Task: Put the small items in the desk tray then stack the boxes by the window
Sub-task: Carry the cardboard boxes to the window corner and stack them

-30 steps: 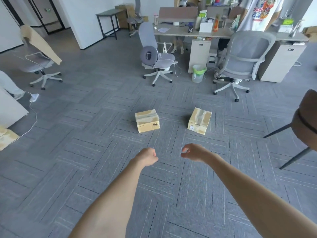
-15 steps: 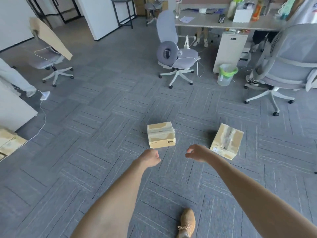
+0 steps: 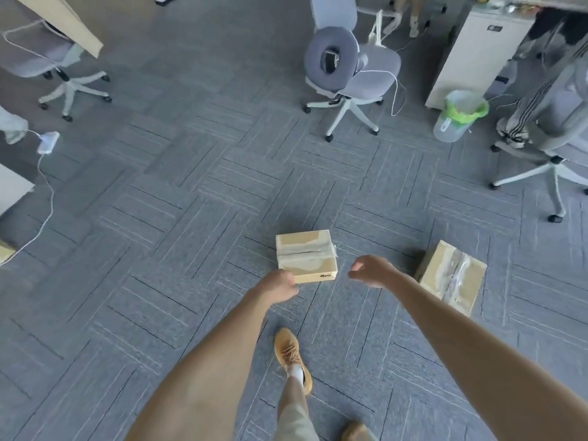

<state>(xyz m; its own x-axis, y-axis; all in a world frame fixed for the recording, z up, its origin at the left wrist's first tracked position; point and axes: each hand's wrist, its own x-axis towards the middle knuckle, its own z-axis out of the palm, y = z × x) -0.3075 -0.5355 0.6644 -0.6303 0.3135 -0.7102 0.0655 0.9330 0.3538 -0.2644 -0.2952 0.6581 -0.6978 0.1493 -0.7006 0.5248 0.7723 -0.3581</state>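
Both my arms reach forward and down over the grey carpet floor (image 3: 159,249), and my left hand (image 3: 277,286) is curled at the near left corner of the first box (image 3: 306,256) — I cannot tell if it touches it or grips it. My right hand (image 3: 372,270) hangs in the air between the two boxes with its fingers loosely bent and holding nothing. The second box (image 3: 453,276) lies on the floor to the right — tilted, taped on top.

3 office chairs (image 3: 348,74), bin (image 3: 459,114), carpet (image 3: 191,202)
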